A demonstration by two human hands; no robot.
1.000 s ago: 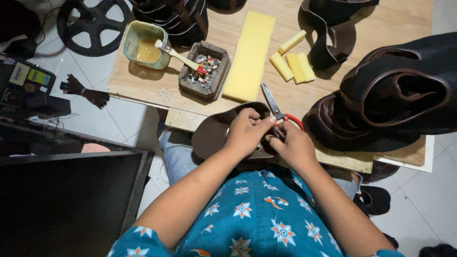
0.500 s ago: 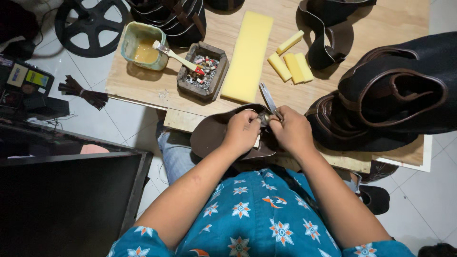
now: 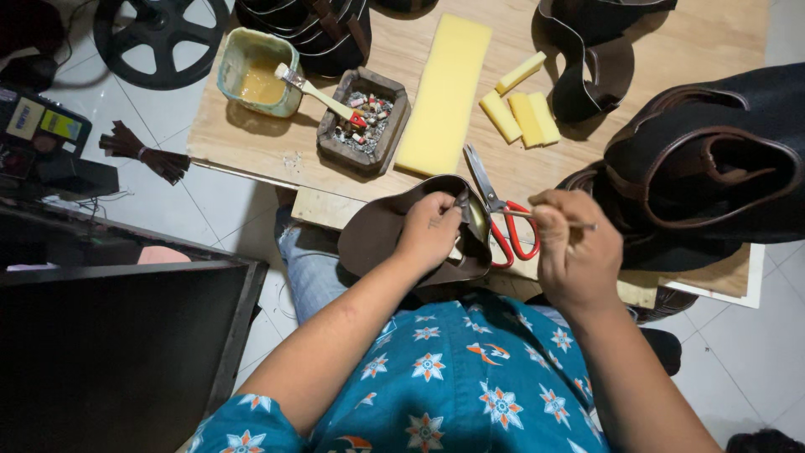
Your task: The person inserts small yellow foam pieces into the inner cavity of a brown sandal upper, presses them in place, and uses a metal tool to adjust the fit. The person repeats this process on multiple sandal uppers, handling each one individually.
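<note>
Nearest the camera was your blue floral shirt [image 3: 457, 382], with jeans [image 3: 312, 267] showing at your left knee. Your left hand [image 3: 429, 232] was closed over the edge of a brown leather piece [image 3: 377, 239] that lay on your lap against the board's near edge, fingers curled over its rim and thumb on top. Your right hand [image 3: 574, 247] was closed in a fist around a thin stick [image 3: 560, 220], which ran across the knuckles and poked out past them on the right; what kind of tool it was could not be told.

Between your hands, red-handled scissors [image 3: 501, 211] lay on the wooden board [image 3: 696, 46], blades pointing away from you, handles just beside your right hand. To the right, dark leather shoe uppers [image 3: 713, 164] were piled up, close to your right hand.

Further out, a long yellow foam slab [image 3: 444, 94] lay on the board, with three small foam blocks [image 3: 521, 109] to its right. Left of the slab sat a square tray [image 3: 364, 122] of small bits, and beyond that a tub of amber glue [image 3: 258, 74] with a brush [image 3: 319, 94] resting from tub to tray. More dark straps [image 3: 587, 59] lay at the far edge.

Off the board to the left, on the tiled floor [image 3: 738, 361], were a black wheel [image 3: 159, 33] and a small tied bundle [image 3: 142, 151].
</note>
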